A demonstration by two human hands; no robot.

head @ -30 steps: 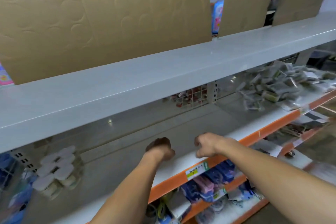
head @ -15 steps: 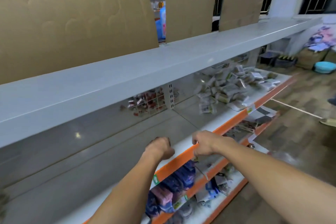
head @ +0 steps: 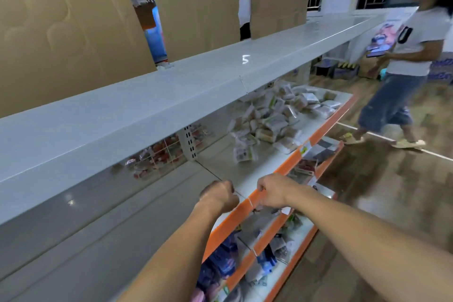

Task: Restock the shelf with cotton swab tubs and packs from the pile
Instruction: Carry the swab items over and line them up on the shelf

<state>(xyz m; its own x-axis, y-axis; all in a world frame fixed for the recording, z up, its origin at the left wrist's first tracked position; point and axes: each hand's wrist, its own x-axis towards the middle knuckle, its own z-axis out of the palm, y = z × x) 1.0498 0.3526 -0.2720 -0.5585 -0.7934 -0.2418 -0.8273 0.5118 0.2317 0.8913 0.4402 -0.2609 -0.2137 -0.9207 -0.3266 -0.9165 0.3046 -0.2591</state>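
Note:
The pile of cotton swab packs (head: 282, 115) lies heaped on the right stretch of the white shelf (head: 220, 162) with an orange front strip. No tubs show clearly. My left hand (head: 219, 195) hovers over the bare shelf with its fingers curled into a fist and nothing in it. Beside it, my right hand (head: 272, 191) is curled too, its knuckles over the orange strip (head: 245, 206); I see nothing held in it. Both hands are well short of the pile, to its lower left.
A deep grey shelf (head: 171, 95) overhangs the work shelf. Cardboard sheets (head: 61, 27) stand behind it. Red packets (head: 159, 154) sit behind a wire grid at the back. Lower shelves (head: 264, 252) hold mixed goods. A person (head: 404, 61) walks on the wooden floor at right.
My view has swung right along the shelf, so the pile is nearer and a walking person has come into view. Both hands stay curled in front of me, holding nothing.

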